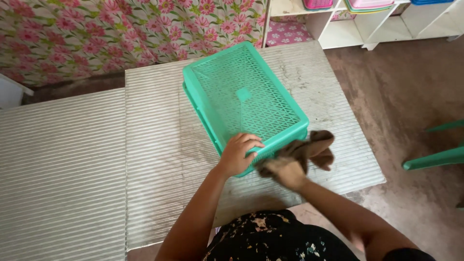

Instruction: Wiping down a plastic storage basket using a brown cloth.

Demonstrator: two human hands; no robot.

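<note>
A green plastic basket (241, 92) with a lattice bottom lies upside down on a ribbed grey table (159, 145). My left hand (238, 153) grips the basket's near rim at its front corner. My right hand (285, 171) holds a crumpled brown cloth (311, 149) pressed against the basket's near side, just right of my left hand. The right hand is blurred.
A second ribbed grey table (58, 174) adjoins on the left. A floral fabric (121, 29) hangs behind. White shelves (367, 24) with coloured baskets stand at the top right. A green chair frame (435, 157) sits on the brown floor at the right.
</note>
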